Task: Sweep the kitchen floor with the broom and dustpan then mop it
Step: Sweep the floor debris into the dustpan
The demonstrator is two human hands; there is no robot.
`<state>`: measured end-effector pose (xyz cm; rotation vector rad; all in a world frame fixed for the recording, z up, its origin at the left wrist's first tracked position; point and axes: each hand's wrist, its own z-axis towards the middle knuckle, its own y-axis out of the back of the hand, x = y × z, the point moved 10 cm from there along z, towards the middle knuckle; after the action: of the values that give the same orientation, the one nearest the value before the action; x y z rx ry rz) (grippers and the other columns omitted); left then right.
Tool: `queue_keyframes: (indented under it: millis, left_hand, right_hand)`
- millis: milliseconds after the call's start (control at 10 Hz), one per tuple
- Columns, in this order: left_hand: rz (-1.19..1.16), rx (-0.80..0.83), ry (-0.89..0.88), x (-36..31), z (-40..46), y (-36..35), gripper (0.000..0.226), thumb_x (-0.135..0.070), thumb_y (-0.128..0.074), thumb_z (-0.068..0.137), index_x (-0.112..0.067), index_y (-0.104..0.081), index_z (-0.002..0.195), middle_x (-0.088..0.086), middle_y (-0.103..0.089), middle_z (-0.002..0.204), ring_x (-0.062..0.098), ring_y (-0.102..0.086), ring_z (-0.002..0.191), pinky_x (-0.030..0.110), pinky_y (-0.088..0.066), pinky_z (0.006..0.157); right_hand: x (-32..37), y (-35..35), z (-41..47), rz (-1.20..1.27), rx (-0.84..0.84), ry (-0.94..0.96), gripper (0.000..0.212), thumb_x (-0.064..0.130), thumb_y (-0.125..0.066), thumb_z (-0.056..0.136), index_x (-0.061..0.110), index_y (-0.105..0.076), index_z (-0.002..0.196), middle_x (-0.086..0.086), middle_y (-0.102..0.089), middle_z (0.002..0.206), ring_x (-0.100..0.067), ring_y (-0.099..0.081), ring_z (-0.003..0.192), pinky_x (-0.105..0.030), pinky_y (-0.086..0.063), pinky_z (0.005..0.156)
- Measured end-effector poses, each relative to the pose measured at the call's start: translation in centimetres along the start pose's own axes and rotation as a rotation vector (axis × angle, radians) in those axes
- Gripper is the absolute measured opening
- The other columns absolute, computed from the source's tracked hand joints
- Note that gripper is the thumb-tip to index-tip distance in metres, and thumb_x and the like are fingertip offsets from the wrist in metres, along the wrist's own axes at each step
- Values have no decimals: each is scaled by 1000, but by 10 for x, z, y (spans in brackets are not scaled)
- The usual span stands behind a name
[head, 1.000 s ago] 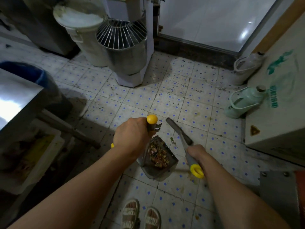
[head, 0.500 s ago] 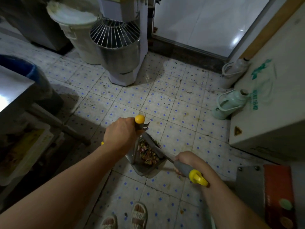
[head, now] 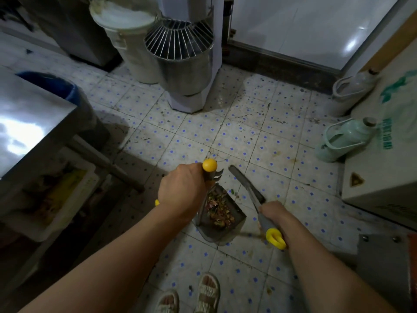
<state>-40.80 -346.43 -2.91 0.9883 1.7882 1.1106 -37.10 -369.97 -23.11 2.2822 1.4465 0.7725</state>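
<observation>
Left of the dustpan [head: 217, 214] we see a shiny steel table [head: 29, 123], and a blue bin [head: 56, 85] peeks out behind it. Under the table sits a white tray [head: 61, 193], but it is too dark there to tell what is in it. Past the dustpan, farther from us, stand a white bucket with a lid [head: 126, 37] and a big steel mixer bowl with a wire guard [head: 182, 57]. They block that side of the floor [head: 225, 136], which is tiled and speckled with dirt.

Our left hand [head: 182, 193] is wrapped tight around the dustpan's grey handle with the yellow ball on top. The dustpan hangs between our two hands, just above the floor, and it holds a pile of brown and green scraps. Our right hand [head: 274, 212] is closed around the broom handle [head: 255, 197], just right of the dustpan. The handle has a yellow loop at the near end. We cannot make out the broom's bristles.

Right of the dustpan, two pale jugs [head: 345, 138] stand against a white box-like machine [head: 388, 136], which is cut off at the edge. Near us, below the dustpan, our sandaled feet [head: 198, 294] show.
</observation>
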Motion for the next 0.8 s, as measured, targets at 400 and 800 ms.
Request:
queue_keyframes:
  millis: [400, 800]
  left_hand:
    - [-62, -4, -38, 17, -12, -3, 30, -43, -55, 91, -16, -61, 102, 7, -65, 91, 27, -63, 80, 35, -53, 70]
    - [-76, 9, -56, 39, -31, -4, 34, -48, -52, 91, -17, -60, 102, 7, -65, 91, 26, -61, 78, 31, -45, 63]
  right_hand:
    - [3, -34, -73, -153, 174, 27, 35, 11, -34, 102, 3, -50, 133, -18, -45, 142, -28, -44, 130, -18, -25, 77]
    - [-32, -39, -84, 125, -27, -188, 30, 13, -43, 98, 14, -41, 68, 1, -37, 69, -7, -34, 58, -24, -38, 64]
